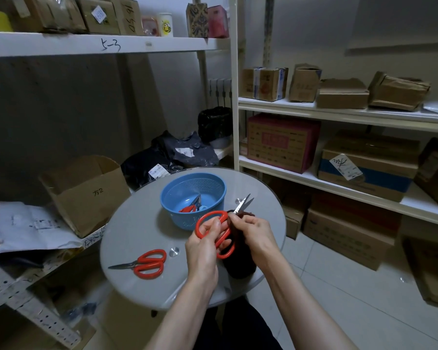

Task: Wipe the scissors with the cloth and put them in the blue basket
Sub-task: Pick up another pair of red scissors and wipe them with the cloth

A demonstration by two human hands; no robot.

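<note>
My left hand grips the red handles of a pair of scissors held over the round table. Their steel blades point up and to the right. My right hand pinches a dark cloth around the base of the blades; the cloth hangs down to the table. A blue basket stands just beyond, holding another red-handled pair of scissors. A third red-handled pair lies flat on the table's near left.
An open cardboard box sits left of the table on a low shelf. Shelves full of boxes line the right wall. Dark plastic bags lie behind the table. The floor at the lower right is tiled.
</note>
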